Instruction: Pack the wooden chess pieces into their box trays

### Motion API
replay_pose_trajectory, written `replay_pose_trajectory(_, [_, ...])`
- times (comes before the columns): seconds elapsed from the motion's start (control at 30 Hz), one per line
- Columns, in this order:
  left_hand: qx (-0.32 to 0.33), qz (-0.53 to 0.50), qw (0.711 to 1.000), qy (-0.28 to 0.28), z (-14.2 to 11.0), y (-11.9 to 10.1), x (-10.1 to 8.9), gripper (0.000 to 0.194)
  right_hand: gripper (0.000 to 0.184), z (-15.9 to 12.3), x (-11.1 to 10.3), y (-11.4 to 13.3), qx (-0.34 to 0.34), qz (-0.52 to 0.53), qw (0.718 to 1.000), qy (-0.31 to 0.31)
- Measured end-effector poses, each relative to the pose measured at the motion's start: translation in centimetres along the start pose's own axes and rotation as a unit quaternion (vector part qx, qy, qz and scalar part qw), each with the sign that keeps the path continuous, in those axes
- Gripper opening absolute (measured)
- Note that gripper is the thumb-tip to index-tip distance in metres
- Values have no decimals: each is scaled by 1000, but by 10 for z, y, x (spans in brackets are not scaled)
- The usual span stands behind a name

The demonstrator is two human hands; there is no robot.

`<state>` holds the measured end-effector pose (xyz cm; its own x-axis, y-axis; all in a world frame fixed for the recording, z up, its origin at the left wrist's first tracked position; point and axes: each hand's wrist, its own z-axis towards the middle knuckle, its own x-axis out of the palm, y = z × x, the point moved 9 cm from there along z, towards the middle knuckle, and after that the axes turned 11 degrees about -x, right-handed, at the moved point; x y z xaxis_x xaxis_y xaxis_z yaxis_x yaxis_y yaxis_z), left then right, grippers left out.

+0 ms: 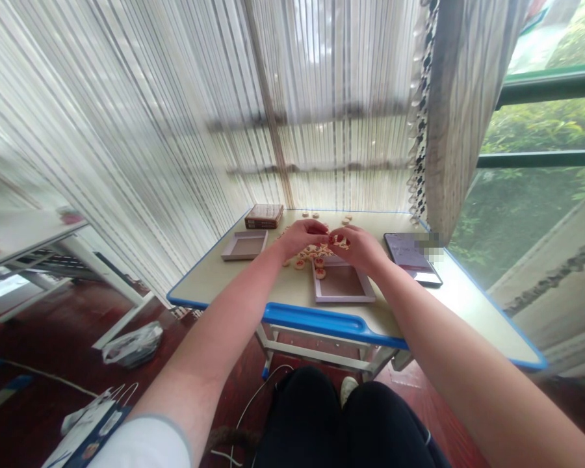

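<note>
The blue-edged counter runs beneath a shallow open box, with a tablet to this box's right and a similar shallow tray beyond it leftward. Just past the box's far edge, the left hand and right hand meet, fingertips close together around a red-marked xiangqi piece, though I cannot tell which fingers clamp it; loose xiangqi pieces lie below, some at the box's far left corner.
</note>
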<state>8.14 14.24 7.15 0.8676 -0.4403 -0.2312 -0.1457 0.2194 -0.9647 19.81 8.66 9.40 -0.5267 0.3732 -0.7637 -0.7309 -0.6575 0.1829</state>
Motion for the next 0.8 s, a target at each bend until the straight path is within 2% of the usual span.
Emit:
replay_pose_trajectory(0.07, [6,45,998,-35,2,1,-7,32,24,-1,0,-3,14,-5,1000,8])
replay_pose_trajectory(0.13, [14,131,986,-100,2,1,-19,28,22,-2,2,-5,24,-6,999,41])
replay_pose_trajectory(0.23, [24,315,933,-170,0,-3,-28,22,21,-7,11,0,18,5,992,125])
replay_pose_trajectory(0.33, [32,445,880,-163,-2,-4,-21,22,21,-14,19,9,14,11,978,208])
replay_pose_trajectory(0.4, [31,480,864,-151,-3,-5,-16,23,20,-18,21,13,21,0,970,242])
replay_pose_trajectory(0.63, [17,508,852,-129,-3,-2,-13,25,18,-20,21,16,23,2,967,255])
replay_pose_trajectory(0.8, [24,512,849,-128,-2,0,-13,27,21,-16,16,31,-12,42,974,222])
